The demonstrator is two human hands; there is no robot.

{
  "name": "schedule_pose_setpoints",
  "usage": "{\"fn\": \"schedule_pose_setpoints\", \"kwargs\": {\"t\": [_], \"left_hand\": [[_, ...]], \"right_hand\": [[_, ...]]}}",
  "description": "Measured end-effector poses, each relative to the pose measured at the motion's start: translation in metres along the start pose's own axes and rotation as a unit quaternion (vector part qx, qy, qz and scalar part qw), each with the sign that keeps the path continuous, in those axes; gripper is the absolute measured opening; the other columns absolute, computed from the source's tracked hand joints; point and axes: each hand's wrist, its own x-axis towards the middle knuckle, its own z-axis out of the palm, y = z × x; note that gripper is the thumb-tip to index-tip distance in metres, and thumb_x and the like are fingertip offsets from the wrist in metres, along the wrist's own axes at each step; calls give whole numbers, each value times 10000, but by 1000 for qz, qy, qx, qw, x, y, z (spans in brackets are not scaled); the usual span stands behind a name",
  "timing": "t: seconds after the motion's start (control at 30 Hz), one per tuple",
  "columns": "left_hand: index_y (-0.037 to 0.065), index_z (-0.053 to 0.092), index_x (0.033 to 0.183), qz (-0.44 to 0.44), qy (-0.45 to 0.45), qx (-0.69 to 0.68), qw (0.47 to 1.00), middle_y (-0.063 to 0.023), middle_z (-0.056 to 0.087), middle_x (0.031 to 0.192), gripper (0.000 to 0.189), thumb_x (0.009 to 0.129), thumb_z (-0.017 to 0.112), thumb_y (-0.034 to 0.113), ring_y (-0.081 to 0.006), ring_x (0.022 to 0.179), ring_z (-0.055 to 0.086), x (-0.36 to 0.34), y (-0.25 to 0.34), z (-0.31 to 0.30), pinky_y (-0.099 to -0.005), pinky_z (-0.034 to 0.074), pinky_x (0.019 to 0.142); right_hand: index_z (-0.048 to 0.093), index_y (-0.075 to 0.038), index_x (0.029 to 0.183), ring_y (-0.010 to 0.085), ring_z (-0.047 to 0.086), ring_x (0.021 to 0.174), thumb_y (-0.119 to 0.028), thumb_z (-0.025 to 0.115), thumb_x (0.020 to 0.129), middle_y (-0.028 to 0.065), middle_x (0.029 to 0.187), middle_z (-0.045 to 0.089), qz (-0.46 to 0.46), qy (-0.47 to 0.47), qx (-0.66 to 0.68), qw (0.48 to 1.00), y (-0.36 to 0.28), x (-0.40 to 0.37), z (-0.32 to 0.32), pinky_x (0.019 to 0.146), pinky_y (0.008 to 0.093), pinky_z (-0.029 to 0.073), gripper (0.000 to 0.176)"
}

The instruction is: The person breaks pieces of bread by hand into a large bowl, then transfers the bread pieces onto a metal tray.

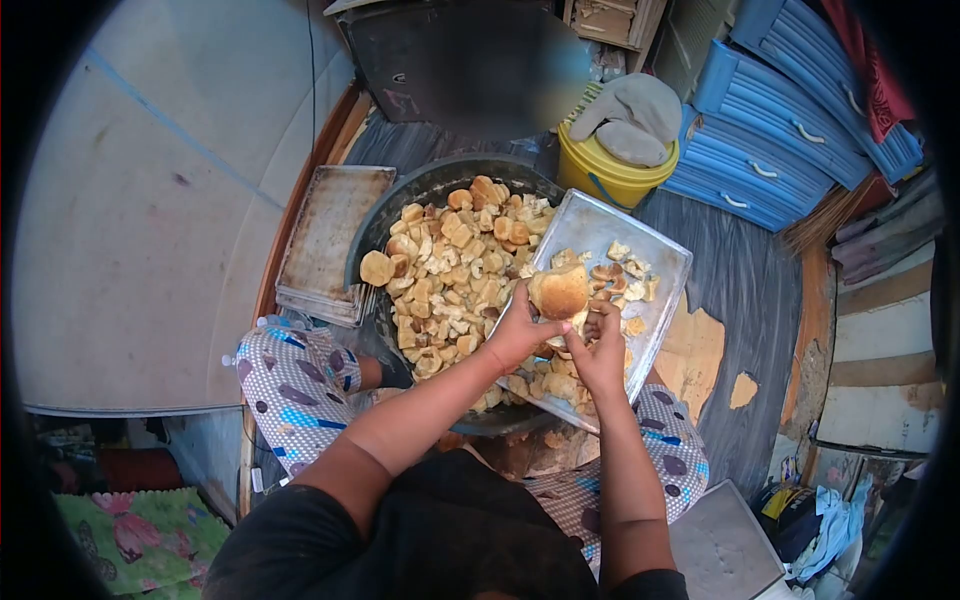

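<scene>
My left hand (522, 330) grips a round, brown-topped bread bun (560, 291) from its left side. On the bun's lower right, my right hand (598, 345) has its fingers closed on the pale torn part of the same bun. Both hands are above a metal tray (668, 262), which is tilted over the right rim of a large dark basin (368, 232). Torn bread pieces (620, 285) lie scattered on the tray. Many more bread chunks (450, 270) fill the basin.
Stacked metal trays (335, 230) lie left of the basin. Behind it on the right stands a yellow bucket (620, 180) with a grey cushion (635, 115) on its lid. Blue drawers (765, 150) are at the upper right. Another flat tray (725, 545) is at the lower right.
</scene>
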Motion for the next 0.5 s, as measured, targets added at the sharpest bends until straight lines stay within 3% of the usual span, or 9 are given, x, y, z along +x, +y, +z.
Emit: {"fn": "schedule_pose_setpoints", "kwargs": {"t": [0.13, 0.2, 0.23, 0.3, 0.37, 0.47, 0.5], "left_hand": [[11, 306, 1265, 0, -7, -71, 997, -90, 483, 1196, 620, 750, 648, -44, -169, 1102, 489, -4, -5, -3, -295, 399, 941], [10, 337, 1257, -4, -13, -120, 993, -84, 502, 1180, 598, 748, 645, -49, -164, 1093, 499, -6, -9, -2, -291, 405, 934], [11, 377, 1234, -16, -15, -145, 989, -72, 524, 1156, 551, 751, 635, -58, -158, 1072, 514, -7, -10, 0, -288, 412, 924], [12, 418, 1211, -27, -17, -172, 985, -61, 547, 1132, 507, 754, 625, -67, -152, 1052, 529, -8, -13, 4, -285, 420, 915], [20, 421, 1223, -63, 1, -169, 984, -54, 537, 1167, 500, 764, 580, -97, -144, 1087, 505, -7, -18, 9, -279, 387, 945], [18, 409, 1232, -57, 10, -209, 976, -59, 531, 1172, 508, 767, 576, -98, -147, 1084, 505, -9, -15, 13, -280, 387, 944], [18, 409, 1232, -57, 9, -209, 976, -59, 531, 1172, 508, 767, 576, -98, -147, 1084, 505, -8, -14, 11, -280, 387, 944]], "right_hand": [[542, 16, 1000, 120, 566, 723, -56, 563, 840, 102, 828, 625, 50, -21, 55, 997, 26, -2, 3, 660, 240, 454, 177], [519, 23, 1016, 112, 574, 752, -22, 503, 882, 77, 856, 612, 149, -19, 245, 958, 38, 4, 5, 693, 234, 459, 142], [519, 23, 1016, 112, 574, 752, -22, 503, 882, 77, 856, 612, 149, -18, 245, 958, 41, 7, 7, 693, 234, 459, 142], [550, 7, 980, 92, 567, 719, 0, 501, 876, 79, 847, 629, 166, 73, 381, 907, 46, 12, 10, 644, 227, 460, 114], [547, 1, 965, 98, 563, 689, -25, 528, 872, 76, 818, 620, 165, 89, 382, 905, 50, 17, 7, 630, 235, 469, 98], [537, -11, 961, 116, 558, 641, -18, 546, 851, 72, 808, 598, 196, 192, 324, 905, 76, 27, -30, 604, 245, 477, 111], [534, -13, 1019, 150, 576, 688, -24, 558, 834, 96, 870, 599, 194, 206, 295, 912, 101, 29, -48, 662, 242, 488, 187]]}}
